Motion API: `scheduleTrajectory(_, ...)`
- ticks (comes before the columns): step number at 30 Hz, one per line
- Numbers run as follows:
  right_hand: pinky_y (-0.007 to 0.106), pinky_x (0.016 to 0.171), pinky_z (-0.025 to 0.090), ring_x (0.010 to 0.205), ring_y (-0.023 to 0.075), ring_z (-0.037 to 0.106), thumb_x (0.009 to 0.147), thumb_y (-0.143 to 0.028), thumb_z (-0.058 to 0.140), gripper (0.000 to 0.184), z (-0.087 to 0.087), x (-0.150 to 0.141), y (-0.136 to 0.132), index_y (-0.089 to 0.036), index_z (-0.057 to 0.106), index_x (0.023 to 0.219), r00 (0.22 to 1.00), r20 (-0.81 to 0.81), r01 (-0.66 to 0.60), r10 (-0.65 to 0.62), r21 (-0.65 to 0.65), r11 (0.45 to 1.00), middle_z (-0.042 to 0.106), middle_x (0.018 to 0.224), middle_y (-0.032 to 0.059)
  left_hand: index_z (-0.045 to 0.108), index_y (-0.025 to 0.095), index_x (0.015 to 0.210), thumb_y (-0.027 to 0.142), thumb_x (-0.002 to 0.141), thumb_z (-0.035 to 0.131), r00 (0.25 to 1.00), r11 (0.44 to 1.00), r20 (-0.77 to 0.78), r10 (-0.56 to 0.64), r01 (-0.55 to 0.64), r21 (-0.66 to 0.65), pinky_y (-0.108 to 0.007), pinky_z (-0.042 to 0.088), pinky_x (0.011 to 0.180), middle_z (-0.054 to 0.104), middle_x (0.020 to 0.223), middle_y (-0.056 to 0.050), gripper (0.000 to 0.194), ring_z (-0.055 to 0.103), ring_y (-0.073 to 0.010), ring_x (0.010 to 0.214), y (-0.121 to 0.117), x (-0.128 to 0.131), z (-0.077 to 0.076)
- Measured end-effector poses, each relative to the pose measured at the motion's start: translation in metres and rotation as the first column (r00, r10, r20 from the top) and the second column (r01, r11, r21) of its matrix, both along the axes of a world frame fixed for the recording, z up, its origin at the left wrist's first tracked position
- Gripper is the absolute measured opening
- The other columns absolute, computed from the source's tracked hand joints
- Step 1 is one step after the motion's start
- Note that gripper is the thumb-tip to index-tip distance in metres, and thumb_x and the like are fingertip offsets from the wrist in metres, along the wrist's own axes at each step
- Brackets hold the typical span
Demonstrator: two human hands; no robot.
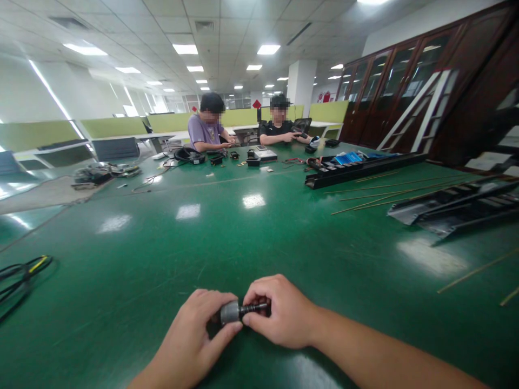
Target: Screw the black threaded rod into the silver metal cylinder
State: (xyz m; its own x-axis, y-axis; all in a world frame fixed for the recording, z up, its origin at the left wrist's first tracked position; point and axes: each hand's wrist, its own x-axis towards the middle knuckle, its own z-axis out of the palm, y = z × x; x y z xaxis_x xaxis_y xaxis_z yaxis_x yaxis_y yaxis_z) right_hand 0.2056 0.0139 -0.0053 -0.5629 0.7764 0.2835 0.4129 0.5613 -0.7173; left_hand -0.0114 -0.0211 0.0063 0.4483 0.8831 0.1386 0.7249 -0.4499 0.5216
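pinching grey cylinder [230, 313] and its dark ridged shaft [254, 307] between two hands, near edge of green table [162, 259]. left hand [197, 327]: thumb and fingers clamped round cylinder. right hand [284, 314]: thumb and fingertips closed on shaft, right by where it meets cylinder. long axis runs roughly left-right, shaft end pointing into right palm, so right hand's nearer that end. can't tell if cylinder touches table.

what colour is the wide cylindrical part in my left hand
The wide cylindrical part is grey; the head view shows it best.
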Motion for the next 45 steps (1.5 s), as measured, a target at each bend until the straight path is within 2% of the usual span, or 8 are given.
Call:
scheduleTrajectory(5, 0.022, 0.060, 0.040, 0.064, 0.0127, 0.059, 0.073, -0.026, 0.068, 0.012, -0.0011, 0.0015, -0.0011, -0.019, 0.069, 0.082, 0.999, 0.035, -0.033, 0.034, -0.021, 0.999, 0.066, 0.072, -0.0006, 0.064, 0.025, 0.107, 0.040, 0.089, 0.063, 1.000, 1.000, -0.019, -0.004, 0.004, -0.022, -0.033, 0.048, 0.078, 0.066, 0.093, -0.004, 0.024, 0.060, -0.0214, 0.087, 0.0026, -0.0001, -0.0010)
scheduleTrajectory(16, 0.022, 0.059, 0.040, 0.063, 0.0129, 0.059, 0.071, -0.026, 0.069, 0.017, -0.0021, 0.0038, 0.0003, -0.020, 0.069, 0.087, 0.998, 0.046, -0.035, 0.036, -0.032, 0.999, 0.067, 0.074, -0.0009, 0.064, 0.026, 0.111, 0.042, 0.090, 0.062, 1.000, 1.000, -0.021, -0.015, 0.015, 0.011, -0.033, 0.048, 0.080, 0.067, 0.097, -0.004, 0.027, 0.060, -0.0217, 0.089, 0.0044, -0.0010, -0.0056)
scheduleTrajectory(45, 0.020, 0.058, 0.038, 0.061, 0.0108, 0.056, 0.074, -0.025, 0.067, 0.007, -0.0019, 0.0010, -0.0005, -0.019, 0.067, 0.078, 1.000, 0.017, 0.011, -0.011, -0.014, 1.000, 0.064, 0.067, -0.0026, 0.063, 0.027, 0.112, 0.041, 0.091, 0.060, 1.000, 1.000, -0.010, 0.020, -0.020, 0.005, -0.036, 0.049, 0.083, 0.067, 0.100, -0.004, 0.025, 0.061, -0.0224, 0.092, 0.0012, 0.0020, 0.0008)
